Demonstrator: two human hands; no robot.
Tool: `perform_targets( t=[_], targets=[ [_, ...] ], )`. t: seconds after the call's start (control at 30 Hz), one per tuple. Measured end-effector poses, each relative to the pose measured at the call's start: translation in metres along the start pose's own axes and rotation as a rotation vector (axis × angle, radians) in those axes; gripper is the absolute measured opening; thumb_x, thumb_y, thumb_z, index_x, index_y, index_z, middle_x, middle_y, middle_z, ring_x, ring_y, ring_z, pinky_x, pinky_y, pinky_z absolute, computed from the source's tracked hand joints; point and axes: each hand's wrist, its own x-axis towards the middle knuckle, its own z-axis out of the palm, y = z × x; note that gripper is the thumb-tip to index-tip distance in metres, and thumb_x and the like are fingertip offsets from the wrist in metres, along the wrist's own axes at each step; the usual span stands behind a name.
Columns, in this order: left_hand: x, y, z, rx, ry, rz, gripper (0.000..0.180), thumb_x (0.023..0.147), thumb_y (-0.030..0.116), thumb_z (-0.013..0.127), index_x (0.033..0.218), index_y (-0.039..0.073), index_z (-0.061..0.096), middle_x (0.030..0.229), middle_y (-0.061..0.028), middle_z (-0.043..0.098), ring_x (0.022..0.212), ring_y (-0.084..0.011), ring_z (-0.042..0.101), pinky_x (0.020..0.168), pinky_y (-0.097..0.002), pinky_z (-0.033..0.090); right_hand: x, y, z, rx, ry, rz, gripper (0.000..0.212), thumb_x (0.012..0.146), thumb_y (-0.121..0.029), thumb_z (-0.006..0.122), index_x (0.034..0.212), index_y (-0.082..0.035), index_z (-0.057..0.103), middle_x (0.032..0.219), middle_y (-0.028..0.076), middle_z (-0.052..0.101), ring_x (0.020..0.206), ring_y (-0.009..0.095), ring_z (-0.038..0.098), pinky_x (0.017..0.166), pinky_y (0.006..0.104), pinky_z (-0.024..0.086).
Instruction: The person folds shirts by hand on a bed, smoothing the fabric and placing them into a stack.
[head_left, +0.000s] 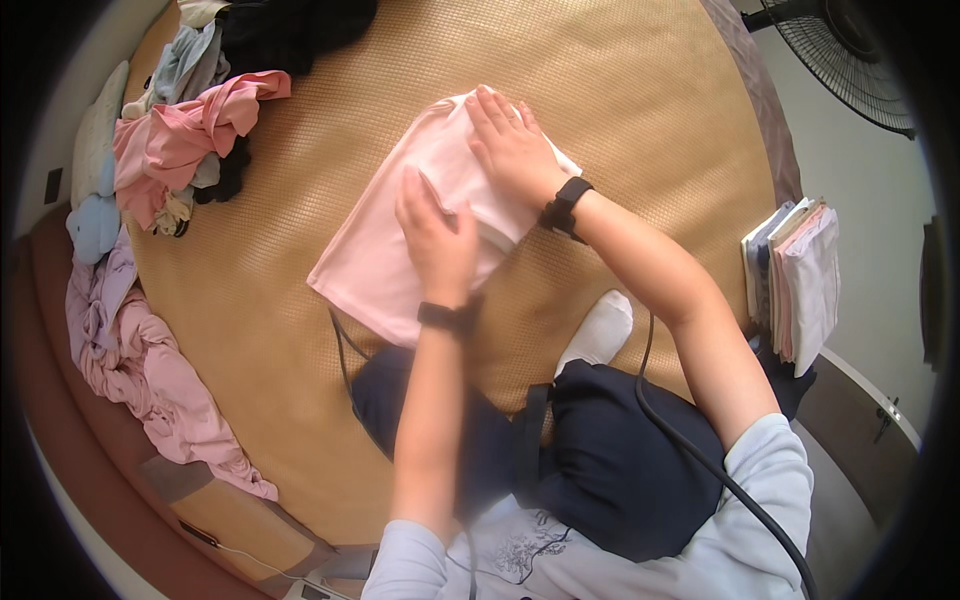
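A pale pink folded garment (372,243) lies flat on the woven tan mat (260,300) in front of my crossed legs. Its upper right part shows a whiter panel. My right hand (515,147) rests palm down on the garment's far end, fingers stretched out. Over its middle is my left hand (438,240), held on edge with the thumb apart from the fingers; it looks slightly blurred, and whether it touches the cloth I cannot tell. Each wrist wears a black strap.
Loose clothes (165,150) in pink, grey and black are heaped at the far left. A crumpled pink cloth (165,385) lies along the left edge. To the right stands a stack of folded clothes (812,275), with a black fan (850,60) beyond. A black cable (690,450) crosses my leg.
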Motion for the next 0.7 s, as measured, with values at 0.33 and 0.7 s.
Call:
perform_targets(
  t=[0.33,0.7],
  targets=[
    [0.005,0.003,0.004,0.524,-0.357,0.211,0.09,0.066,0.043,0.066,0.138,0.018,0.019,0.142,-0.0227,0.002,0.133,-0.0338,-0.001,0.102,-0.0545,0.003,-0.026,0.002,-0.036,-0.065,0.006,-0.165,0.052,0.086,-0.023,0.045,0.13,-0.001,0.029,0.135,0.017,0.03,0.124,0.03,0.031,0.101,0.0459,0.023],
    [0.007,-0.006,0.008,0.532,-0.394,0.24,0.096,0.064,0.049,0.067,0.139,0.02,0.014,0.142,-0.0234,-0.006,0.132,-0.0358,-0.009,0.1,-0.058,0.0,-0.054,0.043,-0.043,0.086,-0.206,-0.018,0.047,0.086,-0.022,0.045,0.13,-0.01,0.032,0.137,0.016,0.027,0.127,0.029,0.025,0.104,0.0463,0.016]
  ],
)
